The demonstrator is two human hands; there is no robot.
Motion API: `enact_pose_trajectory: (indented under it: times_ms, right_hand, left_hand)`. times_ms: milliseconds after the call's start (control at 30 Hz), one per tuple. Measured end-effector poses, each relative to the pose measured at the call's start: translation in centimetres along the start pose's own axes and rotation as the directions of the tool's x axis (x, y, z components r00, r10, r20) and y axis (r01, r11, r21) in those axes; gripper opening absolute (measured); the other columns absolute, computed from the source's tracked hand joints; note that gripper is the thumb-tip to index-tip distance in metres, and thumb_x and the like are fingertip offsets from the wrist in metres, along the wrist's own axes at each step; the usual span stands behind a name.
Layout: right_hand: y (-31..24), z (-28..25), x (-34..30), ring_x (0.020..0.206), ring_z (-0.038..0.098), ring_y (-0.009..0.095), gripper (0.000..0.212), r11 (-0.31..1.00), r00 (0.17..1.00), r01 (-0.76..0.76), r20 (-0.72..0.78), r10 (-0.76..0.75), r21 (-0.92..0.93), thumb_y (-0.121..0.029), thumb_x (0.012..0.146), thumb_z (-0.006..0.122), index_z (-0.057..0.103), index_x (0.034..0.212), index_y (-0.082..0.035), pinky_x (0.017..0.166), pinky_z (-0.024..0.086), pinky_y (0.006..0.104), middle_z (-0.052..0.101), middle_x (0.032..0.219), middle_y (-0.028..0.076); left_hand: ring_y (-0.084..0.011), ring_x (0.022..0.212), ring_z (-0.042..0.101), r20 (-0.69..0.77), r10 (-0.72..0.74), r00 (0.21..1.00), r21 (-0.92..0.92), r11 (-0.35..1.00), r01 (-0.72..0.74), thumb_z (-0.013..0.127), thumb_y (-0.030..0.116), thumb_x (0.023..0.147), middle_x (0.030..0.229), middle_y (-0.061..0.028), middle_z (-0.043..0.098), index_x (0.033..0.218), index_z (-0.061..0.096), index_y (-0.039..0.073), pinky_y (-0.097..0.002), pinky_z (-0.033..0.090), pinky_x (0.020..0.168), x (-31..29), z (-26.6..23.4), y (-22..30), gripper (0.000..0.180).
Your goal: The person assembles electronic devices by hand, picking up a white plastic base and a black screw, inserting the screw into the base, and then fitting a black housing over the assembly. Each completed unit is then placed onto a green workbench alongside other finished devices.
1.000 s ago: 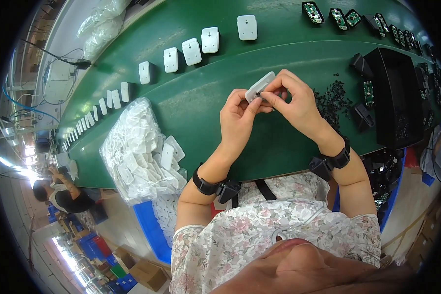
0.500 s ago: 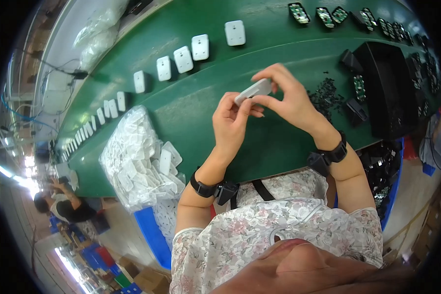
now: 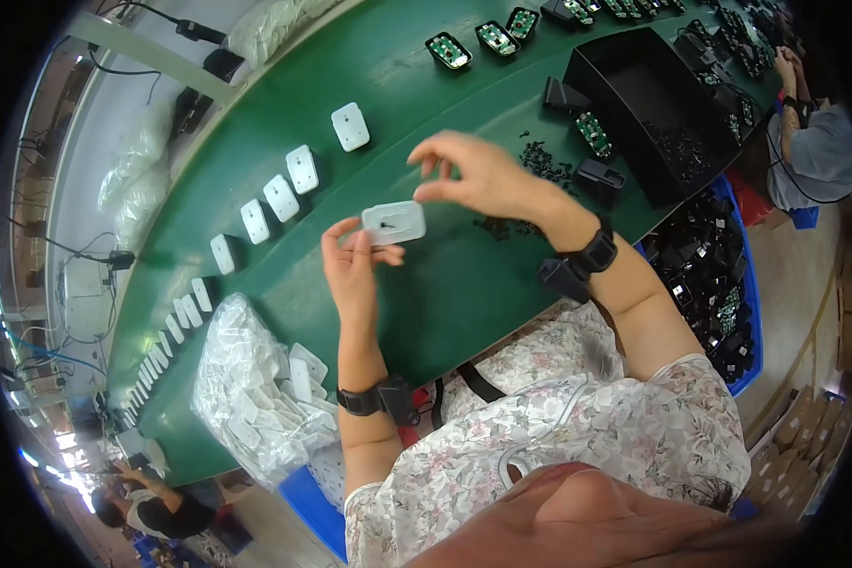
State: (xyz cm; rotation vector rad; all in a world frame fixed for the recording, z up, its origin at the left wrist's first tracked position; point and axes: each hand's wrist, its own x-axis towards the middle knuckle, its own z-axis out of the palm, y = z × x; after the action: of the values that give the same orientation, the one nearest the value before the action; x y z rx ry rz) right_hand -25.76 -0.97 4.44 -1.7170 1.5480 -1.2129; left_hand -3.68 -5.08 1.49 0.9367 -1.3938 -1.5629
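The left hand (image 3: 353, 273) pinches the cover (image 3: 407, 222) at eight o'clock; I'd hold it level, as the right hand (image 3: 473, 176), at two, has fingers wide.

No lettering or numbers seem legible here.

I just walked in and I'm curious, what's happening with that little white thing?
At a green table, a person's left hand holds a white plastic cover with a small dark bit on it. The right hand is open, just by the cover's upper right corner, and I can't see anything in it. White cases stand in a row on the table, a clear bag of white pieces lies to the left, and small black pieces lie to the right.
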Motion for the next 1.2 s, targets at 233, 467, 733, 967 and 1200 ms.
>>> enact_pose_trajectory:
  times_ms: [233, 467, 733, 967, 1200]
  right_hand:
    - [4.7, -10.1, 2.9, 0.105, 0.055, 0.029, 0.041, 0.125, 0.908, -0.129, -0.067, 0.414, -0.984, -0.01, 0.077, 0.06, 0.058, 0.117, -0.015, 0.077, 0.047, 0.041, 0.054, 0.117, 0.009]
    - [6.0, -10.0, 4.4, 0.089, 0.059, 0.037, 0.05, 0.708, 0.984, -0.153, -0.169, 0.048, -0.69, -0.017, 0.075, 0.064, 0.05, 0.123, -0.012, 0.081, 0.05, 0.0389, 0.049, 0.108, 0.02]
    - [4.2, -1.9, 4.0, 0.104, 0.053, 0.029, 0.042, 0.896, 0.959, -0.283, -0.1, 0.265, -0.341, -0.037, 0.08, 0.068, 0.058, 0.113, -0.013, 0.093, 0.042, 0.0386, 0.05, 0.115, 0.012]
    - [6.2, -3.5, 3.1, 0.112, 0.049, 0.03, 0.041, 0.821, 0.988, 0.154, 0.091, -0.124, -0.55, -0.002, 0.078, 0.063, 0.056, 0.118, -0.006, 0.093, 0.043, 0.0368, 0.052, 0.12, 0.01]
    - [1.5, -0.4, 1.6, 0.1, 0.057, 0.031, 0.035, 0.893, 0.963, 0.268, 0.113, -0.243, -0.361, -0.004, 0.078, 0.065, 0.059, 0.112, -0.004, 0.086, 0.047, 0.0361, 0.06, 0.107, 0.012]
  left_hand:
    - [-0.0152, 0.062, 0.055, -0.171, 0.254, 0.952, 0.71, 0.702, -0.06, 0.051, 0.013, 0.094, 0.078, -0.0067, 0.059, 0.097, 0.056, 0.003, -0.0262, 0.044, 0.056, 2.7, -5.6, -2.5, 0.012]
    - [-0.0294, 0.086, 0.056, -0.13, 0.336, 0.933, 0.954, 0.299, 0.025, 0.061, 0.026, 0.088, 0.101, -0.0152, 0.052, 0.109, 0.053, 0.005, -0.0382, 0.047, 0.072, 0.2, -2.7, -0.5, 0.03]
    - [-0.0383, 0.096, 0.051, 0.197, 0.312, 0.929, 0.938, 0.215, -0.271, 0.068, 0.003, 0.072, 0.111, -0.02, 0.053, 0.121, 0.047, -0.003, -0.0424, 0.041, 0.087, -1.0, -0.5, -0.2, 0.053]
    - [-0.0345, 0.105, 0.053, 0.333, 0.437, 0.835, 0.803, 0.334, -0.495, 0.065, -0.003, 0.072, 0.111, -0.0161, 0.059, 0.114, 0.055, 0.003, -0.0414, 0.041, 0.091, -0.9, -1.1, -1.8, 0.043]
    - [-0.0328, 0.114, 0.051, 0.221, 0.497, 0.839, 0.662, 0.556, -0.503, 0.06, -0.01, 0.073, 0.126, -0.0138, 0.054, 0.121, 0.052, 0.004, -0.0391, 0.041, 0.097, -1.0, -1.3, -1.5, 0.05]
